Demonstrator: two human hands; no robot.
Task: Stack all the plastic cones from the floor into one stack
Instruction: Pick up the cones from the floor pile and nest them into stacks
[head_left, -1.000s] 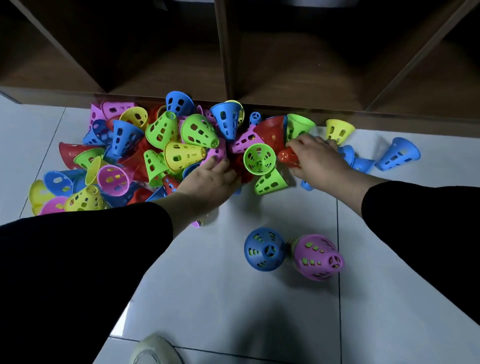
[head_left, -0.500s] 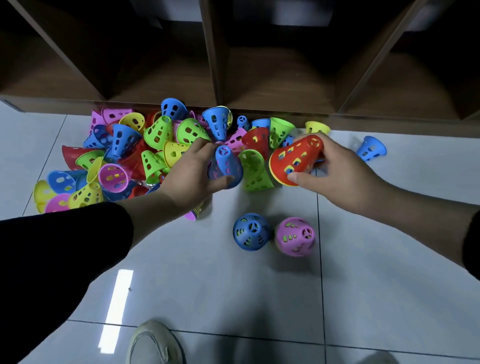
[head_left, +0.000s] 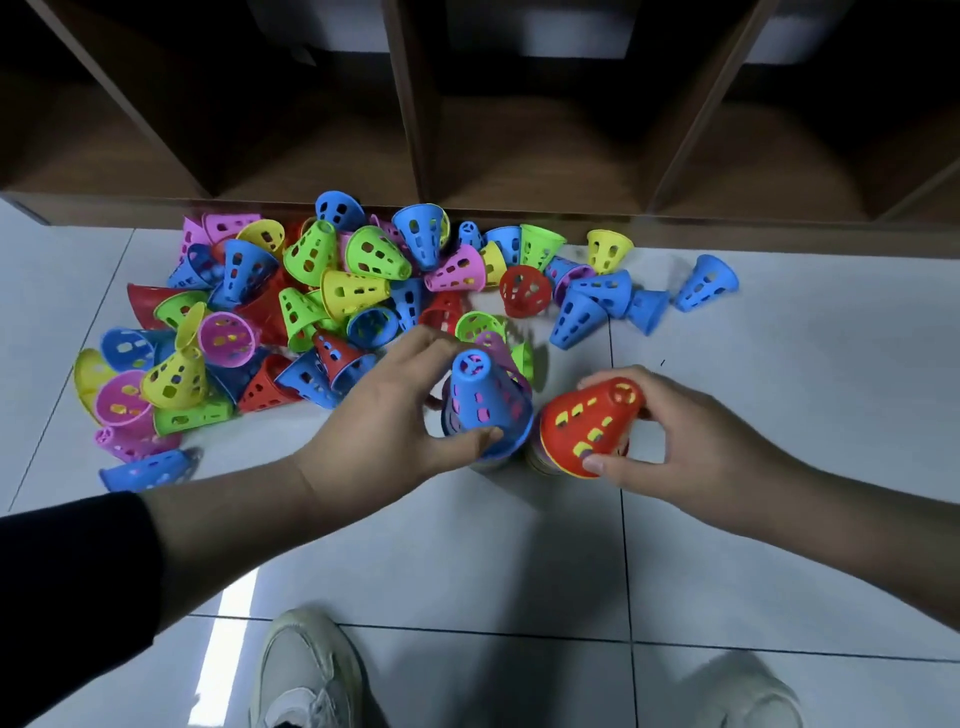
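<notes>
the left hand (head_left: 384, 415) is curled round a blue cone (head_left: 485, 400), thumb under the wide rim at 6 o'clock and fingers behind it; pink shows through the slots, so a second cone appears nested inside. the right hand (head_left: 691, 441) grips a red cone (head_left: 592, 423), thumb at the rim and fingers near the narrow tip; yellow shows through its slots and at the rim edge, so it likewise looks nested. both cones sit tip-up, just beside each other, at the centre of the head view.

the loose pile of cones (head_left: 337, 301) lies on the tiled floor (head_left: 467, 561) from 9 to 1 o'clock, against the foot of a wooden shelf unit (head_left: 415, 130). most of the task remains.

handling, as judged: thin perforated plastic, light, fairly stiff, smooth. take hold across the wide rim or round the mid wall; the slots give finger purchase. seat each cone squarely, since a tilted one may jam or slide off.

hard to make out: what stands under the two held cones is covered by them, so whether they rest on stacks or touch the floor cannot be told. cones deep in the pile overlap and cannot be counted. two shoes (head_left: 311, 675) are cut off at 6 o'clock.
</notes>
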